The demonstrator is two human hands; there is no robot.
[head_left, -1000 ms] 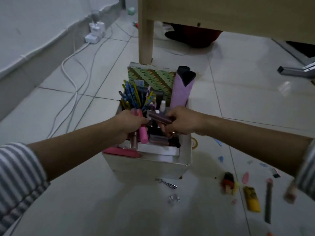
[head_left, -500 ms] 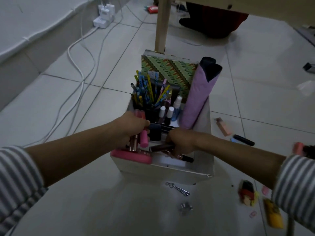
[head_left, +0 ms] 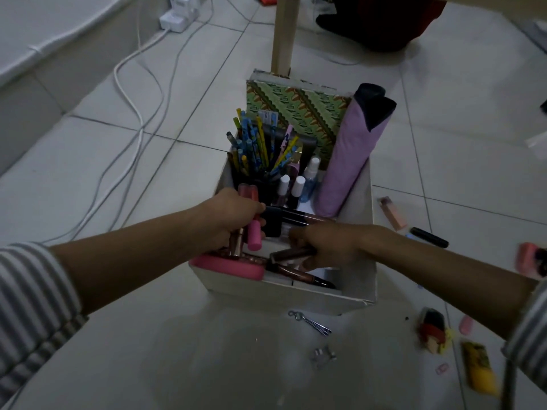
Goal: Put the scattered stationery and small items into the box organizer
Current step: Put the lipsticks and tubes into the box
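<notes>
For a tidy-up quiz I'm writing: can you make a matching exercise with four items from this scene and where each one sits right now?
Items
1. pencils
2. black marker
3. small metal tool
4. flat pink pad

Places
A. on the floor, in front of the box organizer
B. at the box's front left corner
C. on the floor, right of the box
D. standing upright at the box's back left

Pairs: 1-D, 2-C, 3-A, 4-B
</notes>
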